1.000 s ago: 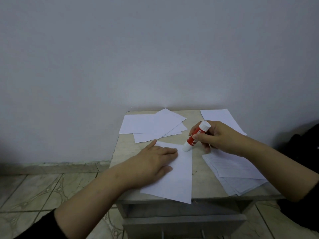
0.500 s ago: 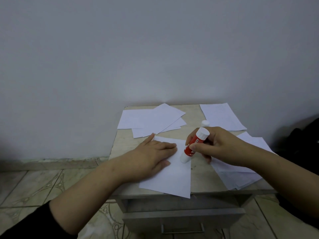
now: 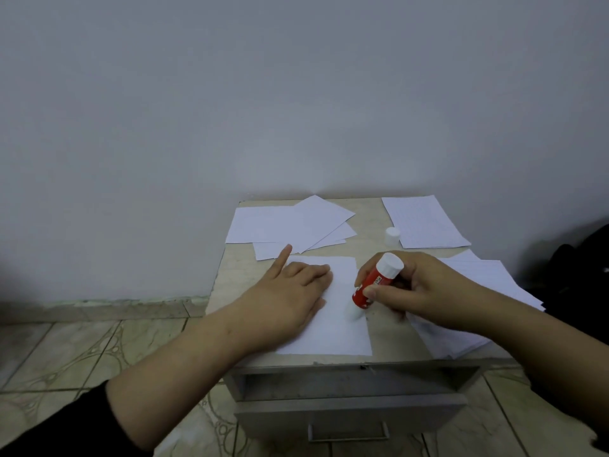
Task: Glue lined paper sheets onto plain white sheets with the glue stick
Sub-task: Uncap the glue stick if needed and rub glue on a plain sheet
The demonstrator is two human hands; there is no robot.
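Observation:
A plain white sheet [image 3: 339, 328] lies at the front middle of a small table [image 3: 372, 245]. My left hand [image 3: 290, 298] presses flat on the sheet's left part, fingers straight. My right hand [image 3: 418, 291] grips a red glue stick [image 3: 374, 285] with a white end up, tilted, its lower white tip touching the sheet near its right edge. The loose white cap [image 3: 392, 235] stands further back. A stack of lined sheets [image 3: 487, 291] lies under my right wrist; another lined sheet [image 3: 425, 222] is at the back right.
Several white sheets [image 3: 283, 222] lie fanned at the table's back left, close to the grey wall. A drawer front with a handle [image 3: 347, 430] sits below the tabletop. Tiled floor lies to the left. A dark object [image 3: 580, 268] is at the right edge.
The glue stick's tip has slid down the sheet's right edge toward me. The cap came into view as my right hand moved nearer. My left hand stays on the sheet.

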